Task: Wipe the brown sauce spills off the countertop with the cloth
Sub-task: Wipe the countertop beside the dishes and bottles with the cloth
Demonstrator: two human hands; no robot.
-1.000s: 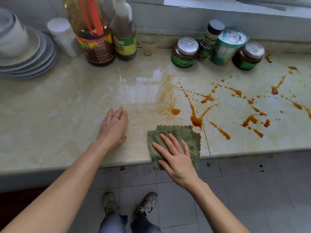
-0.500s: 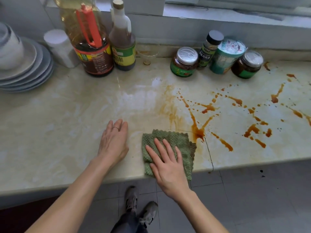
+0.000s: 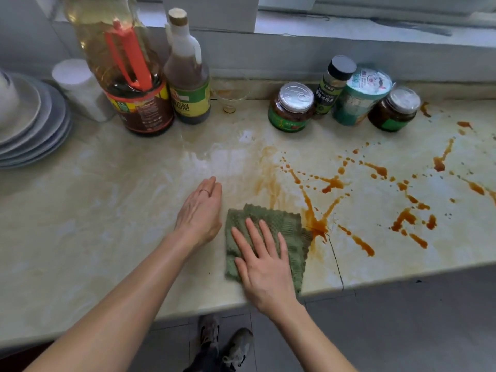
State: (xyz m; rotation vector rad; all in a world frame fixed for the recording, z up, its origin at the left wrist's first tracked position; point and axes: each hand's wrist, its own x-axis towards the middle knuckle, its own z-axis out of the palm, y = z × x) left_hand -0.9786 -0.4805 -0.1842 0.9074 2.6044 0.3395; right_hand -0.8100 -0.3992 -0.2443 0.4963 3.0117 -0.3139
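Note:
A folded green cloth (image 3: 288, 229) lies flat on the pale marble countertop (image 3: 107, 210) near its front edge. My right hand (image 3: 261, 259) presses on the cloth with straight, spread fingers. My left hand (image 3: 200, 213) rests flat on the counter just left of the cloth. Brown sauce spills (image 3: 316, 226) begin at the cloth's right edge. Streaks and drops of sauce run on to the right across the counter. A faint smeared brown patch (image 3: 268, 173) lies behind the cloth.
Two large sauce bottles (image 3: 139, 84) stand at the back left, beside stacked plates (image 3: 32, 124) and a white cup (image 3: 80, 89). A small glass (image 3: 230, 100) and several jars and tins (image 3: 291, 107) line the back wall. A crack (image 3: 336, 261) runs to the counter's front edge.
My right hand has slid the cloth a little left and further onto the counter, away from the front edge. My left hand has stayed flat beside it.

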